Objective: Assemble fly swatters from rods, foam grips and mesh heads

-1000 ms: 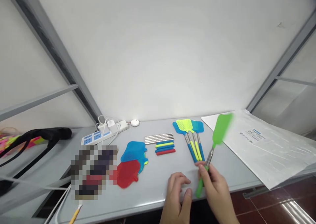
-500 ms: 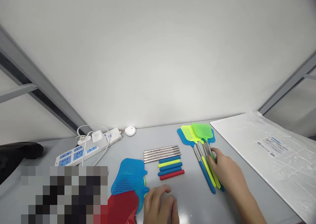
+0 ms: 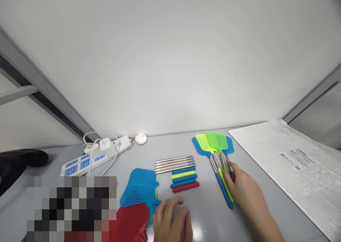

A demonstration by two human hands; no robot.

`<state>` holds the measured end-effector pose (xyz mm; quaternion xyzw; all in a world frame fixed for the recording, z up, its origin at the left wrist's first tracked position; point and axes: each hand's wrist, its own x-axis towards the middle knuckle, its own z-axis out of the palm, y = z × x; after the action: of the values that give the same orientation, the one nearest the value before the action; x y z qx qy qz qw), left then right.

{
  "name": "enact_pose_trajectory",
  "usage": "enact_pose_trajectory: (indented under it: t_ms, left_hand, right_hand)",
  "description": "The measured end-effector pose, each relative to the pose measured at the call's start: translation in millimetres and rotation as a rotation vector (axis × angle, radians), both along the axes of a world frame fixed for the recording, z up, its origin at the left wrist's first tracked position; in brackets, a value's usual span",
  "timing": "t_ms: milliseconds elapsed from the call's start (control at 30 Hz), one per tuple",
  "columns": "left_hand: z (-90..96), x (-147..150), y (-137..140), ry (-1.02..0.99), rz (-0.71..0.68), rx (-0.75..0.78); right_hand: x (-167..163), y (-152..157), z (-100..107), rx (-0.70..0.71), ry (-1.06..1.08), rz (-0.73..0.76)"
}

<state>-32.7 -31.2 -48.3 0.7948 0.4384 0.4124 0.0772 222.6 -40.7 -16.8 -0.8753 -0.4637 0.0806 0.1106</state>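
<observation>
On the right, several assembled fly swatters lie side by side, among them a blue fly swatter [image 3: 223,189], a yellow fly swatter [image 3: 204,142] and a green fly swatter [image 3: 217,141]. My right hand [image 3: 245,188] is closed around the green one's handle, which its fingers partly cover. My left hand [image 3: 173,219] rests near the table's front edge, its fingers loosely bent and apart, holding nothing. Left of it are loose swatter heads: a blue head [image 3: 140,187] overlaps others, with a red head [image 3: 133,219] in front. Metal rods [image 3: 174,164] lie in a row above several coloured handle grips [image 3: 185,179].
At the left back a white power strip [image 3: 124,144] carries plugs and cables, with a white round device [image 3: 141,139] beside it. A white wrapped panel [image 3: 293,160] covers the table's right side. A dark object [image 3: 26,160] juts in from the left. The lower left is pixelated.
The green swatter's head has shifted slightly left, and my right hand now covers more of its handle. My left hand stays nearly still. The view has shifted slightly.
</observation>
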Motion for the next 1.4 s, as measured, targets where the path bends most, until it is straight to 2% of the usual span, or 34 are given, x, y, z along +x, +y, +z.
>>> enact_pose_trajectory:
  t_ms: [167, 300, 467, 600, 700, 800, 933, 1100, 1167, 1233, 1300, 1400]
  left_hand:
    - [5.3, -0.5, -3.5, 0.152, 0.035, -0.021]
    - [11.2, 6.1, -7.0, 0.203, 0.074, -0.043]
    - [17.4, 7.6, -12.4, 0.175, 0.065, -0.096]
    - [16.6, 2.3, -17.0, 0.109, 0.068, -0.110]
    - [11.3, 1.4, -18.3, 0.138, 0.063, -0.117]
    - [3.3, 3.8, -17.1, 0.185, 0.031, -0.116]
    - [-5.4, 6.6, -14.7, 0.183, -0.018, -0.065]
    - [-2.7, 1.4, -17.5, 0.090, -0.272, -0.048]
    - [2.6, -3.6, -20.6, 0.005, -0.309, -0.089]
    - [9.7, -9.1, -24.7, -0.118, -0.282, -0.159]
    - [17.6, -13.6, -29.5, -0.282, -0.199, -0.258]
    - [27.5, -17.4, -36.5, -0.564, -0.051, -0.421]
  right_hand:
    - [0.1, -9.3, 2.7, 0.111, -0.009, 0.062]
    - [-8.4, -6.9, 20.4, 0.145, 0.006, 0.237]
    - [-32.2, 15.6, 54.4, 0.054, -0.032, 0.544]
    - [-53.9, 52.4, 70.8, -0.025, -0.076, 0.712]
    - [-65.1, 88.5, 67.0, -0.035, -0.079, 0.770]
    - [-71.3, 122.2, 54.8, -0.045, -0.064, 0.828]
    - [-74.5, 149.0, 40.9, -0.077, -0.004, 0.917]
    - [-77.1, 155.4, 33.3, -0.033, 0.025, 0.942]
    - [-78.4, 153.8, 33.4, 0.007, 0.033, 0.929]
    - [-77.5, 148.5, 37.7, 0.062, 0.049, 0.883]
    - [-72.7, 136.2, 47.0, 0.136, 0.074, 0.801]
    - [-58.3, 97.1, 64.4, 0.270, 0.118, 0.645]
